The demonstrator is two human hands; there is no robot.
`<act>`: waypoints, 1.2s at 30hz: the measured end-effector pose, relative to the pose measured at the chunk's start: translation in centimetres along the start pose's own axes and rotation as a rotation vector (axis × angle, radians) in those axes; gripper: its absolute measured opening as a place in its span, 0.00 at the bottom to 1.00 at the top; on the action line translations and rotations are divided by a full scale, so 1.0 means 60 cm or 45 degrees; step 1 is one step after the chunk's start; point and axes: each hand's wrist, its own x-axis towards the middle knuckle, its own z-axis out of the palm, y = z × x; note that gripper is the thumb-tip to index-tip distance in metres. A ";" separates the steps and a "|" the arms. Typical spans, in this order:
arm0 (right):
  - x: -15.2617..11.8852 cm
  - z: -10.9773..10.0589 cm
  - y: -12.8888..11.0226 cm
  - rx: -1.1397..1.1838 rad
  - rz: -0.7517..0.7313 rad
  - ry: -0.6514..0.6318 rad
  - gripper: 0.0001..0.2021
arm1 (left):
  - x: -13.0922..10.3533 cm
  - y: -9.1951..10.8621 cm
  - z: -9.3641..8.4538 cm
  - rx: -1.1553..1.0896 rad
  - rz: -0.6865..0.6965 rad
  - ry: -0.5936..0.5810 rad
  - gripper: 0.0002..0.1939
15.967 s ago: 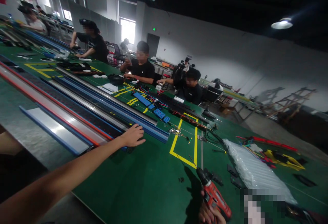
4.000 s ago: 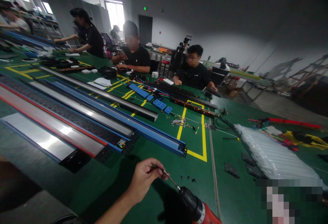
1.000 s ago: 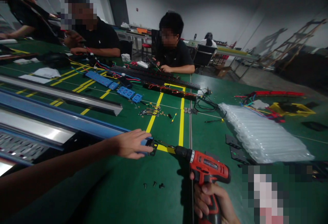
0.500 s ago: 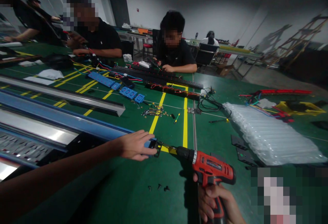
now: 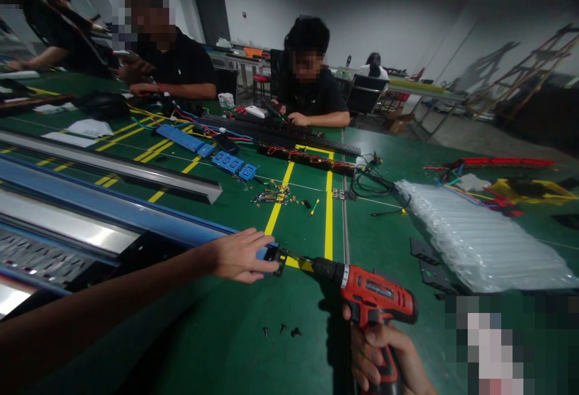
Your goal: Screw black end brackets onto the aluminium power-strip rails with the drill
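In the head view, the left hand lies over the near end of a long blue rail, its fingers spread across the top — whether that grip closes around the rail I cannot tell. The right hand has its grip wrapped firmly around the handle of a red drill, which points left along the table. The drill's long bit reaches to the black end piece of the rail, just beside the left fingers; the exact contact is too small to make out. Dark screws lie on the table nearer the wearer, left of the drill. Beyond the rail are loose metal parts and blue socket blocks. To the right — past two black plates — lies a bubble-wrapped bundle. A person in a black shirt sits across the table.
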 end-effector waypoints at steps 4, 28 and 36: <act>0.000 0.000 0.000 0.009 0.007 -0.008 0.11 | -0.001 0.000 0.001 -0.008 0.001 0.024 0.17; 0.000 -0.008 -0.012 -0.023 0.058 0.016 0.12 | -0.003 -0.001 0.008 -0.013 -0.008 -0.003 0.16; 0.005 -0.015 -0.004 -0.010 0.043 0.038 0.13 | 0.000 0.001 0.002 -0.004 -0.002 -0.001 0.15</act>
